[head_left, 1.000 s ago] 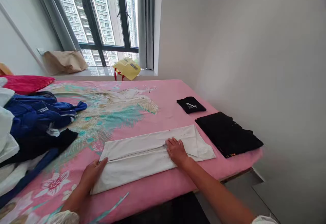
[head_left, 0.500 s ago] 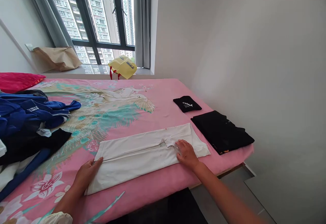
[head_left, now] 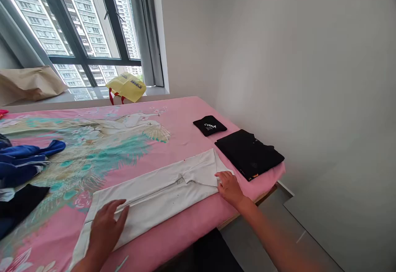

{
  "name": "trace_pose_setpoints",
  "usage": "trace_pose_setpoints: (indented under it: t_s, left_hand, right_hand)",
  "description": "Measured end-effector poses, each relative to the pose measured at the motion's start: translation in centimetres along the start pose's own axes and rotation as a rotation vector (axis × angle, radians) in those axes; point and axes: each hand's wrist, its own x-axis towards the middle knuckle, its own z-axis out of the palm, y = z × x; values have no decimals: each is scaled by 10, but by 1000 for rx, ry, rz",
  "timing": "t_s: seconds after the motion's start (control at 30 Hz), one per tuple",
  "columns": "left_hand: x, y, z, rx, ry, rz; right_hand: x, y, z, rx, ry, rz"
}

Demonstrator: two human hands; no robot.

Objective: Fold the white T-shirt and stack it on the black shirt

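A white shirt [head_left: 161, 199], folded into a long narrow strip, lies along the near side of the bed, with its collar opening and a small label showing near the middle. Over its left part, my left hand [head_left: 108, 226] is open, thumb and fingers apart; whether it touches the cloth is hard to tell. At the strip's right end, my right hand [head_left: 229, 188] has its fingers curled onto the cloth, and it covers the near right corner.
Two folded black garments, a small one with white lettering [head_left: 210, 126] and a larger one [head_left: 249, 154], lie right of the shirt. Blue and dark clothes [head_left: 23, 160] are heaped at left. A yellow bag [head_left: 126, 87] and a brown paper bag [head_left: 32, 84] rest by the window.
My left hand has let go of the shirt's left end and moved inward over it, fingers spreading. My right hand has slid to the right end. The view has turned right.
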Motion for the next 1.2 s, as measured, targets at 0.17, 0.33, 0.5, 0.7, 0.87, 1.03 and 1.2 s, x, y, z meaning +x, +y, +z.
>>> trace_pose_setpoints:
  t_s: [0.17,0.33,0.5,0.7,0.87,1.03,1.2]
  left_hand:
    - [0,90,61,-41,-117,338]
    - [-14,116,78,105,-117,255]
    - [-43,41,26,297,-41,-112]
    - [-82,-42,-58,102,-126,-526]
    - [-71,-54,-73,-169,-283,-722]
    - [-66,-64,-70,-330,-418,-788]
    - [-72,-72,-75,-548,-511,-879]
  right_hand:
    - [-7,-6,8,-5,-8,-126]
    - [-29,-5,17,-28,32,-218]
    - [-89,6,30,47,164,-202]
    - [-133,-39,60,342,269,-275]
    - [-119,-174,52,465,-39,-587]
    - [-99,-290,82,474,-245,-647]
    - [-89,-345,139,373,-321,-556]
